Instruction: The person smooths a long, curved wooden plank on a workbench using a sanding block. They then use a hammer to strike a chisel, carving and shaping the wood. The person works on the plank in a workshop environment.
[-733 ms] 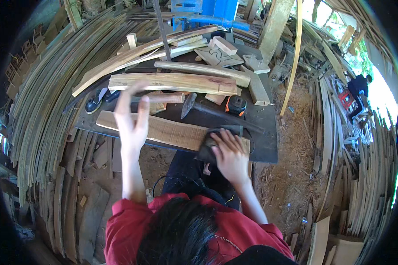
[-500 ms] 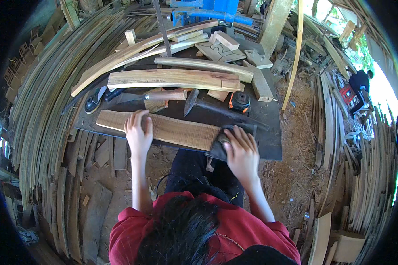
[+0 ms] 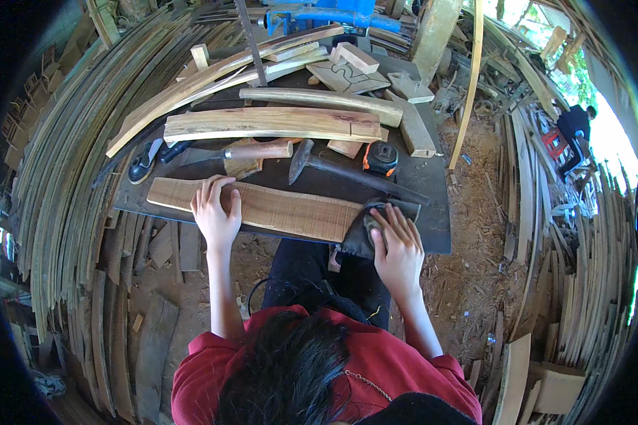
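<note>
A curved brown wooden board (image 3: 287,210) lies across the near edge of the dark worktable. My left hand (image 3: 216,209) grips it left of its middle, fingers over the top and thumb apart. At the board's right end, my right hand (image 3: 398,248) is closed on a dark grey sheet of sandpaper (image 3: 359,237), which covers that end; part of the sheet is hidden under the fingers. Just beyond the board lie a hammer (image 3: 301,161), a wooden-handled tool (image 3: 262,150) and a black and orange tape measure (image 3: 381,157).
Thick curved wood pieces (image 3: 269,125) and offcuts (image 3: 351,76) crowd the table's far half. Long stacked strips (image 3: 85,156) stand at the left, more planks (image 3: 581,297) at the right. A person (image 3: 574,134) sits far right. Shavings litter the floor (image 3: 468,283).
My right hand has slid slightly right and nearer to me with the sandpaper along the board's end. My left hand keeps its hold on the board. The whole view has shifted a little.
</note>
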`<move>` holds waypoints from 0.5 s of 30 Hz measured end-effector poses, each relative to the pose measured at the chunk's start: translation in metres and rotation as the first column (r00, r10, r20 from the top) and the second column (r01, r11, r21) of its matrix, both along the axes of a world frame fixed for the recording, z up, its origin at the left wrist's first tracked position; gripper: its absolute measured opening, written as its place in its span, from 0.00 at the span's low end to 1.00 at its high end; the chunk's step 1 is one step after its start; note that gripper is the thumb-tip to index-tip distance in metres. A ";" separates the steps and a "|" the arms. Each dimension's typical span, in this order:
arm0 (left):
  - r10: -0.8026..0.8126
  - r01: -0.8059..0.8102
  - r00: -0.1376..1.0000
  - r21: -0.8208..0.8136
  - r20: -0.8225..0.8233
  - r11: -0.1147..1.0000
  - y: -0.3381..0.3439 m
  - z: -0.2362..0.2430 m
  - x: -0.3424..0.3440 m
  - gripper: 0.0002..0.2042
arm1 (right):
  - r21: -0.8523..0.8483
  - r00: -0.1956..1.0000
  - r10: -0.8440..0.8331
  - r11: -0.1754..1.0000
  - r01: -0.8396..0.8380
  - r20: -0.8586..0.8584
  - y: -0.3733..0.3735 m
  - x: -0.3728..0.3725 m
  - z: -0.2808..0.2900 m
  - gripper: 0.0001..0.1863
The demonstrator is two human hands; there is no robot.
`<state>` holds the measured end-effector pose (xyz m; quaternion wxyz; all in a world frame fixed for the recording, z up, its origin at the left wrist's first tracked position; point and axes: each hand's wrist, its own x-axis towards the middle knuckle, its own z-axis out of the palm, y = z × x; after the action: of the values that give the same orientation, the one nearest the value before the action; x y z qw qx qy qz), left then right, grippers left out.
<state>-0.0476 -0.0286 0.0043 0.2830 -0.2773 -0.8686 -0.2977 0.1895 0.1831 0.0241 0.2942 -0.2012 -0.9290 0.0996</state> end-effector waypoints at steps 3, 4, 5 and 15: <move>-0.007 0.007 0.999 -0.007 0.032 1.000 0.003 0.003 0.001 0.10 | 0.104 0.994 -0.109 0.989 0.109 -0.002 -0.011 -0.022 -0.001 0.17; -0.013 0.013 1.000 -0.010 -0.022 1.000 0.003 0.002 0.000 0.11 | 0.088 0.998 -0.060 0.994 0.061 -0.021 -0.018 -0.035 -0.001 0.16; -0.022 0.021 0.999 -0.005 -0.024 1.000 0.004 0.001 -0.001 0.11 | 0.040 0.997 0.026 0.999 -0.023 -0.067 -0.027 -0.051 0.000 0.16; -0.034 0.034 0.999 0.026 -0.004 0.999 0.001 0.001 -0.001 0.10 | -0.112 0.943 0.331 0.936 -0.333 -0.037 -0.024 -0.035 0.003 0.14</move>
<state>-0.0481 -0.0277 0.0052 0.2829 -0.2889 -0.8593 -0.3134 0.1544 0.1588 0.0272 0.2690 -0.0577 -0.9397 0.2034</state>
